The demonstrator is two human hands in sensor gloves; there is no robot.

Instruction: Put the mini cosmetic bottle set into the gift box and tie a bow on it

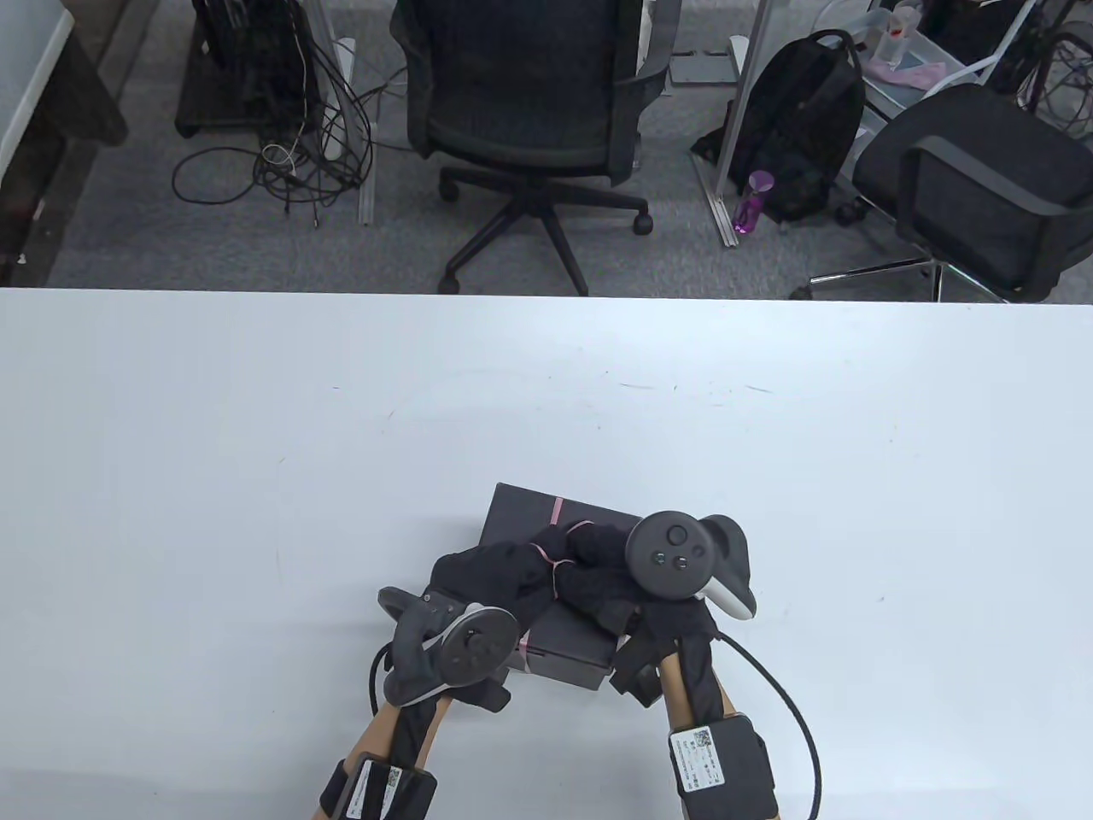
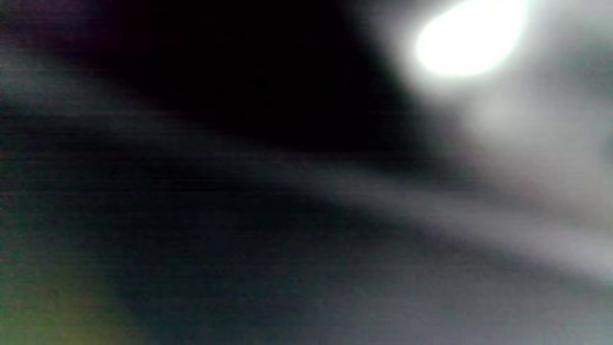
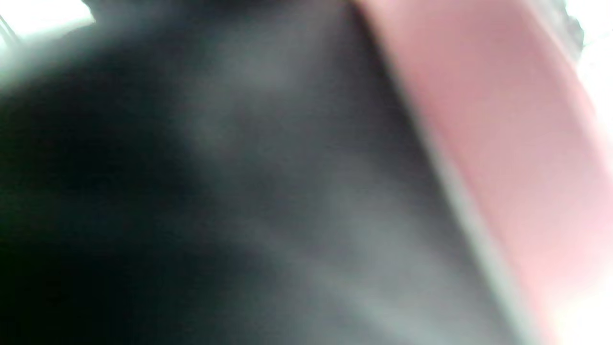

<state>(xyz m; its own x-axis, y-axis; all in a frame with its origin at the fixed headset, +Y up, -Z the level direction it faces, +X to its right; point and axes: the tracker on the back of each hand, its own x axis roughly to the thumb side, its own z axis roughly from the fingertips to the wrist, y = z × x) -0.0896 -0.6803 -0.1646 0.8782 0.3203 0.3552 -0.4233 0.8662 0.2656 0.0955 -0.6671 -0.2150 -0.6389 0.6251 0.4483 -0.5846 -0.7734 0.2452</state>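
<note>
Both hands meet over the lid of the gift box (image 1: 525,517), fingers curled together at the pink ribbon (image 1: 556,511). The left hand (image 1: 491,576) reaches in from the lower left, its fingers bent round a thin ribbon strand at the middle of the lid; the right hand (image 1: 598,572) comes from the lower right, knuckles up, fingers likewise pinched on the ribbon just beside the left ones. The box is dark grey, closed, lying flat near the front edge of the white bench (image 1: 256,444), with the ribbon running across its lid. Its contents are hidden. Both wrist views are too blurred to read, though the right one shows a pink band on dark grey.
</note>
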